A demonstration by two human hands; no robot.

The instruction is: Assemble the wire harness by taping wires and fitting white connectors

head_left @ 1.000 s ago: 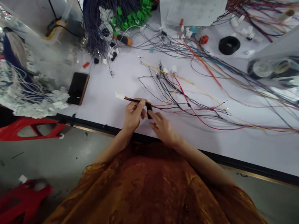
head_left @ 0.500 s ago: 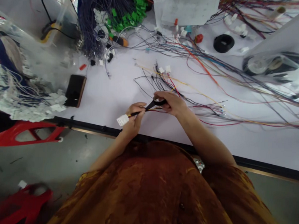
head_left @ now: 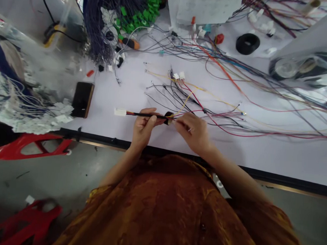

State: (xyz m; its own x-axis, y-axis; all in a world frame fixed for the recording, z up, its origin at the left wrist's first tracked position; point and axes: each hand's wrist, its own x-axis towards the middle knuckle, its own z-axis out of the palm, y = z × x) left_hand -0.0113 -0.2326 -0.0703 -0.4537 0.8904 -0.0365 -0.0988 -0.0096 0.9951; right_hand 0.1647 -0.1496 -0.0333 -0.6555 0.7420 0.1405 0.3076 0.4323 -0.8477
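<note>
Swung level since the earlier frame, the white connector [head_left: 120,112] now points toward the phone [head_left: 82,99] on the tabletop [head_left: 102,134], with its black-sheathed harness [head_left: 144,115] running away to the right. The left hand [head_left: 143,128] pinches that harness between thumb and fingers, seemingly to keep it straight and steady beside a black tape wrap [head_left: 168,118]. Further right of the phone, the right hand [head_left: 191,133] has its fingertips drawn together just past the wrap, whether on it or not is unclear, with loose coloured wires [head_left: 215,118] fanning beyond.

A wire-harness workshop (concrete floor), with loose wires [head_left: 223,67] across a white workbench [head_left: 287,165].
</note>
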